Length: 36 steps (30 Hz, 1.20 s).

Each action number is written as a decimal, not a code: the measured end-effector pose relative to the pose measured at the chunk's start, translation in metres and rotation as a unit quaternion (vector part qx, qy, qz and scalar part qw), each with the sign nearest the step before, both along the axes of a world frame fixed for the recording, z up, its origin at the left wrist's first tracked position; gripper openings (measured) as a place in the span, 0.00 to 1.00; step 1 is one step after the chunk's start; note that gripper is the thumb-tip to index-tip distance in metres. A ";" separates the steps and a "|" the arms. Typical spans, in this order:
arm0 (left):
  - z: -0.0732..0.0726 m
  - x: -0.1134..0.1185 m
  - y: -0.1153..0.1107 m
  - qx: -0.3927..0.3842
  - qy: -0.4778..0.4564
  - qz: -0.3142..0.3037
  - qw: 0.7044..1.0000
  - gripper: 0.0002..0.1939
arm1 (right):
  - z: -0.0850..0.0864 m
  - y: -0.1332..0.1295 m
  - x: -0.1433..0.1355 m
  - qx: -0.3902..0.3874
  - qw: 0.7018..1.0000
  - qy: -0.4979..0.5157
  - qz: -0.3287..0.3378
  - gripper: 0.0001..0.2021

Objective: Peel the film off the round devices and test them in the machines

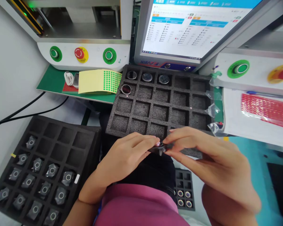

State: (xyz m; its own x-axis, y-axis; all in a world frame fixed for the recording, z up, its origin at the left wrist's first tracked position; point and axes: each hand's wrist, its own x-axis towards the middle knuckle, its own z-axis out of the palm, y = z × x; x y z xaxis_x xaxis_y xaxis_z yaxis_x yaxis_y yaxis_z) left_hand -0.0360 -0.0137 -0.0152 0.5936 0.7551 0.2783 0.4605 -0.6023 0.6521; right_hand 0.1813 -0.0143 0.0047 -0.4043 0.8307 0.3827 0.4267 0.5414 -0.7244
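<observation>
Beyond the hands, a lit monitor (198, 28) is set beside a control panel (94, 59) with green and red buttons, above a green desk (47, 80) on which a yellow sticker sheet (91, 82) is laid. Between both hands, just over the near edge of a black foam tray (159, 113), a small dark device (159, 145) is held. It is seen nearly edge-on: its visible length is stretched left to right, its lit face is turned upward, and a small projection is pointed downward; its ends are hidden by fingers. Its left end is gripped by the left hand (124, 153), fingers bunched; its right side is pinched between thumb and fingers of the right hand (212, 153). Four round pieces (147, 77) are seated in the tray's far left compartments.
</observation>
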 end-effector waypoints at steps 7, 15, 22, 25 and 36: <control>-0.003 0.000 -0.001 0.000 -0.014 0.013 1.000 0.11 | -0.011 -0.009 0.001 0.065 0.998 0.005 -0.020 0.10; -0.004 -0.001 -0.003 -0.027 0.007 -0.011 1.000 0.13 | -0.002 0.000 0.007 0.047 0.997 -0.045 0.046 0.05; -0.005 0.006 -0.008 -0.072 -0.077 0.028 0.994 0.11 | -0.010 -0.002 0.001 0.141 0.989 -0.045 0.004 0.06; -0.006 0.008 -0.008 -0.067 -0.092 0.037 0.993 0.13 | -0.020 -0.007 -0.002 0.126 0.990 0.043 -0.048 0.11; -0.005 0.019 -0.010 -0.056 -0.089 0.085 0.991 0.13 | -0.018 -0.013 -0.006 0.226 0.962 -0.075 -0.135 0.07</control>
